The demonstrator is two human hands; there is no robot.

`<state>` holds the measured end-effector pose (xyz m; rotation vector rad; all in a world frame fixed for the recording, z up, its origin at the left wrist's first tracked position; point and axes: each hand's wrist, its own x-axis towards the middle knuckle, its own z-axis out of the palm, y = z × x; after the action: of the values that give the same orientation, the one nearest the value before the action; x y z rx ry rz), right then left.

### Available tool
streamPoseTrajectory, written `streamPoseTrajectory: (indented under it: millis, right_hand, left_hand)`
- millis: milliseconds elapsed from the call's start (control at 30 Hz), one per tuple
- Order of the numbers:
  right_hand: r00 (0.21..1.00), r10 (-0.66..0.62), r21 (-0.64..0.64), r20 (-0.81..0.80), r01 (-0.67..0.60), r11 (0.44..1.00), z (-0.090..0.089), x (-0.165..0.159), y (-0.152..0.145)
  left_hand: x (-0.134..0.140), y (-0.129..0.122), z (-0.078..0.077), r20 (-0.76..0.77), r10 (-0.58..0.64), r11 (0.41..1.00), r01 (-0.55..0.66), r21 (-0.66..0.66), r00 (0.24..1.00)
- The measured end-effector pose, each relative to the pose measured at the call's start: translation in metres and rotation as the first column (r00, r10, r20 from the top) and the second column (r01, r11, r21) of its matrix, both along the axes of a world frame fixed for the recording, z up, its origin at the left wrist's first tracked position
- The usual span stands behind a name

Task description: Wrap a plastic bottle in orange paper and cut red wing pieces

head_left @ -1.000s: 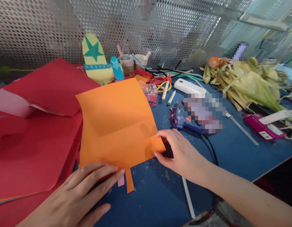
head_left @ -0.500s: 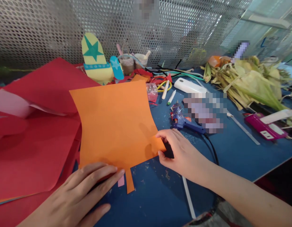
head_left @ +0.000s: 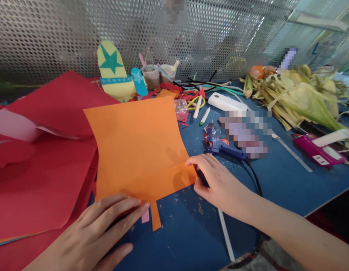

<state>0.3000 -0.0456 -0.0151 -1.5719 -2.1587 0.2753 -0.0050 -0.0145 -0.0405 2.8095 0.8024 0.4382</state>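
Note:
A large sheet of orange paper [head_left: 137, 146] lies on the blue table, with a faint crease across its near right part. My left hand [head_left: 101, 226] rests with fingers stretched out on the sheet's near left edge, thumb apart. At the near right corner, my right hand [head_left: 216, 180] has index finger and thumb closed on the paper's edge. A narrow orange paper strip [head_left: 155, 216] and a small pink paper piece [head_left: 145, 216] stick out from under the near edge, close to my left fingertips.
Red paper sheets [head_left: 44, 180] pile up at left. Beyond the right hand lie a blue glue gun [head_left: 216, 145], a green-tipped marker [head_left: 204, 116] and a magenta power strip [head_left: 318, 150]. Corn husks [head_left: 298, 94] fill the back right. A perforated metal panel [head_left: 214, 37] borders the table.
The small folded corner under my right fingers has opened out, and a longer crease shows along the near edge. My right thumb has shifted slightly right. The left hand stays in place.

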Motion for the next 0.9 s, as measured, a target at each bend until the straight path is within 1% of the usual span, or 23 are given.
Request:
streamPoseTrajectory:
  millis: [200,300,367,433,533,767,833,900]
  right_hand:
    - [1.0,0.02,-0.03,0.001,-0.02,0.999,0.002,0.001,-0.001]
    - [1.0,0.028,-0.043,0.0,-0.028,0.999,0.003,0.0,-0.002]
    - [1.0,0.024,-0.044,-0.008,-0.024,0.999,0.002,0.0,-0.003]
    - [1.0,0.019,-0.031,0.004,-0.019,0.999,0.0,0.0,-0.004]
    - [0.998,0.029,0.02,0.057,-0.03,0.999,-0.007,-0.001,-0.004]
    - [0.992,-0.004,0.165,0.128,-0.018,0.986,-0.015,-0.006,-0.001]
    - [0.99,-0.019,0.188,0.137,-0.007,0.982,-0.016,-0.007,-0.001]
    - [0.991,-0.027,0.181,0.13,0.004,0.983,-0.018,-0.008,-0.001]
  left_hand:
    - [0.0,0.001,0.001,-0.004,-0.002,1.0,0.003,0.02,1.0]
    - [0.001,0.004,0.009,-0.039,-0.05,0.997,0.052,0.058,0.998]
    - [0.004,0.006,0.017,-0.094,-0.128,0.987,0.135,0.083,0.987]
    - [0.007,0.006,0.024,-0.113,-0.129,0.985,0.14,0.096,0.985]
    - [0.011,0.004,0.03,-0.13,-0.117,0.99,0.126,0.064,0.985]
    - [0.016,0.001,0.036,-0.195,-0.122,0.991,0.109,-0.074,0.973]
    - [0.018,0.001,0.038,-0.2,-0.116,0.991,0.099,-0.094,0.973]
    - [0.02,0.001,0.04,-0.183,-0.11,0.991,0.094,-0.095,0.977]
